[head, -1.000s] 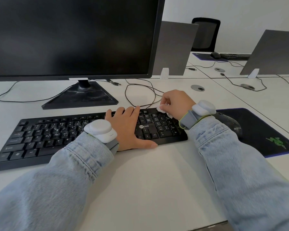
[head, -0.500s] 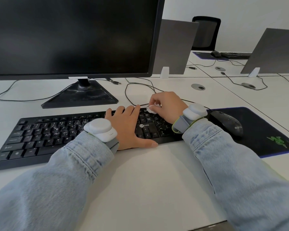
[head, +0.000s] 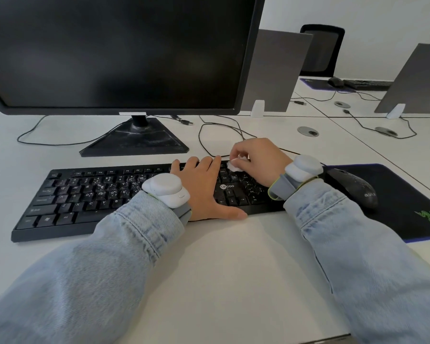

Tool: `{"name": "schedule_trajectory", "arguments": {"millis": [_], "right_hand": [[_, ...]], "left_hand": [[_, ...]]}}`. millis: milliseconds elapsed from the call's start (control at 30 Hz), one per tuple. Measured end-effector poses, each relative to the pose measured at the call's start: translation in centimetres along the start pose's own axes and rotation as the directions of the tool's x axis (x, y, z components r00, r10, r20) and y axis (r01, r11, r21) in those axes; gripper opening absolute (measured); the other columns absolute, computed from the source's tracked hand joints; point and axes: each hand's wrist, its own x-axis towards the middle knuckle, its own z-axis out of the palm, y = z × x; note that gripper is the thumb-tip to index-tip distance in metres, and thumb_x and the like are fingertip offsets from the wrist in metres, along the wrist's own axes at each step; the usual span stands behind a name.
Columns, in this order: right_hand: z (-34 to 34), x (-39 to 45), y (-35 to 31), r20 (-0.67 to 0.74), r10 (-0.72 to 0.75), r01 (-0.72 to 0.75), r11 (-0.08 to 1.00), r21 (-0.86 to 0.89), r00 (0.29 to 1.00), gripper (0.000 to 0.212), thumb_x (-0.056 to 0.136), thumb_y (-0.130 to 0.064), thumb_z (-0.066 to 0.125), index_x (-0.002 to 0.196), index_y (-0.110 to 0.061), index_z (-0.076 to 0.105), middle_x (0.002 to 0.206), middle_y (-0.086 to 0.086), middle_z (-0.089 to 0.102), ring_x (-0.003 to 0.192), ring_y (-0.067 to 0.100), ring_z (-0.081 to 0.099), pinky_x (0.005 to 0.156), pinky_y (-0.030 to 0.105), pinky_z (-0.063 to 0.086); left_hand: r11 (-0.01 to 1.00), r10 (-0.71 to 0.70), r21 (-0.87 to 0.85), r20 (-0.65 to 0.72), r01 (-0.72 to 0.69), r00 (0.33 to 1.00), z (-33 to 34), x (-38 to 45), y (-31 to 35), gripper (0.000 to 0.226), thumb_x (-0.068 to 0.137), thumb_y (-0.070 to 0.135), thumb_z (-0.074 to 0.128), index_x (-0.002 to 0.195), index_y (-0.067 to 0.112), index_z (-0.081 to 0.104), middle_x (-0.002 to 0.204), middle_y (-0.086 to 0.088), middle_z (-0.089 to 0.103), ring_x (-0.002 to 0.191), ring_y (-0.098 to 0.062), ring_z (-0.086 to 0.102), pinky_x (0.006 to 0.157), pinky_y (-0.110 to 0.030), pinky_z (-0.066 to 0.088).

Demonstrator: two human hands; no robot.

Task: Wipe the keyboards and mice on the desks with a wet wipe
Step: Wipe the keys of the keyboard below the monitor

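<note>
A black keyboard (head: 104, 197) lies across the middle of the frame on the white counter (head: 209, 269), just below the stand of a large dark monitor (head: 114, 50) that fills the upper left. The left hand (head: 206, 187) rests flat on the keyboard's right-centre keys, its grip spread: fingers straight and pointing up the frame, thumb stretched along the keyboard's lower edge. The right hand (head: 261, 160) sits just right of it over the keyboard's upper right keys, its fingers curled and pinching a small white wipe (head: 235, 165) that touches the top key rows. Both wrists carry a white puck-shaped band over light denim sleeves.

At centre right a black mouse (head: 353, 187) sits on a dark mat (head: 407, 207) with a green logo, just beside the right wrist. Thin black cables loop on the counter behind the keyboard. In the upper right, well apart, grey screens stand on further counters, with a second mouse (head: 335, 81) and a second keyboard (head: 368, 84) near a black chair (head: 323, 48).
</note>
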Motion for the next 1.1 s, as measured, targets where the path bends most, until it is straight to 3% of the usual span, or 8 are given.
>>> {"name": "schedule_trajectory", "arguments": {"millis": [200, 367, 600, 867, 1100], "right_hand": [[-1.2, -0.1, 2.0, -0.030, 0.155, -0.156, 0.986, -0.066, 0.988, 0.011, 0.088, -0.025, 0.062, 0.078, -0.031, 0.063, 0.083, -0.008, 0.057, 0.088, 0.020, 0.058, 0.085, 0.044, 0.049], [-0.3, 0.3, 0.5, -0.022, 0.031, -0.033, 0.997, -0.066, 0.999, 0.009, 0.090, -0.028, 0.061, 0.089, -0.026, 0.070, 0.085, -0.009, 0.054, 0.087, 0.017, 0.053, 0.084, 0.039, 0.043], [-1.3, -0.1, -0.1, 0.068, -0.026, 0.037, 0.985, -0.168, 0.997, 0.010, 0.089, -0.023, 0.062, 0.088, -0.025, 0.072, 0.078, -0.015, 0.049, 0.084, 0.014, 0.049, 0.081, 0.034, 0.039], [-1.2, -1.3, -2.5, 0.117, -0.085, 0.127, 0.902, -0.413, 0.989, 0.017, 0.093, -0.015, 0.051, 0.095, -0.023, 0.066, 0.102, 0.000, 0.055, 0.094, 0.028, 0.056, 0.076, 0.033, 0.029], [-1.6, -3.0, -3.4, 0.182, -0.126, 0.201, 0.852, -0.483, 0.975, 0.018, 0.092, -0.010, 0.048, 0.096, -0.019, 0.063, 0.100, 0.002, 0.054, 0.090, 0.028, 0.055, 0.072, 0.032, 0.029]], "left_hand": [[1.000, -0.005, -0.022, 0.008, 0.005, 1.000, -0.2, 0.0, 0.1, 0.146, 0.039, 0.106, 0.013, 0.158, 0.023, 0.011, 0.159, 0.009, 0.030, 0.141, -0.022, 0.032, 0.116, -0.055, 0.022], [1.000, -0.005, -0.018, 0.015, 0.006, 1.000, -0.1, 0.1, 0.0, 0.146, 0.040, 0.106, 0.014, 0.159, 0.022, 0.009, 0.160, 0.008, 0.028, 0.142, -0.023, 0.030, 0.116, -0.056, 0.022], [1.000, -0.010, -0.016, 0.017, 0.010, 1.000, -0.1, 0.2, 0.1, 0.147, 0.039, 0.106, 0.017, 0.159, 0.021, 0.009, 0.160, 0.006, 0.030, 0.142, -0.025, 0.032, 0.116, -0.056, 0.023], [0.999, -0.010, -0.035, 0.034, 0.012, 0.999, 0.0, 0.3, 0.0, 0.148, 0.040, 0.108, 0.022, 0.159, 0.021, 0.009, 0.159, 0.005, 0.032, 0.140, -0.027, 0.034, 0.115, -0.058, 0.024], [0.999, -0.007, -0.044, 0.041, 0.009, 0.999, -0.2, 0.4, 0.0, 0.149, 0.037, 0.108, 0.022, 0.158, 0.020, 0.012, 0.155, 0.004, 0.037, 0.136, -0.027, 0.038, 0.112, -0.057, 0.027]]}}
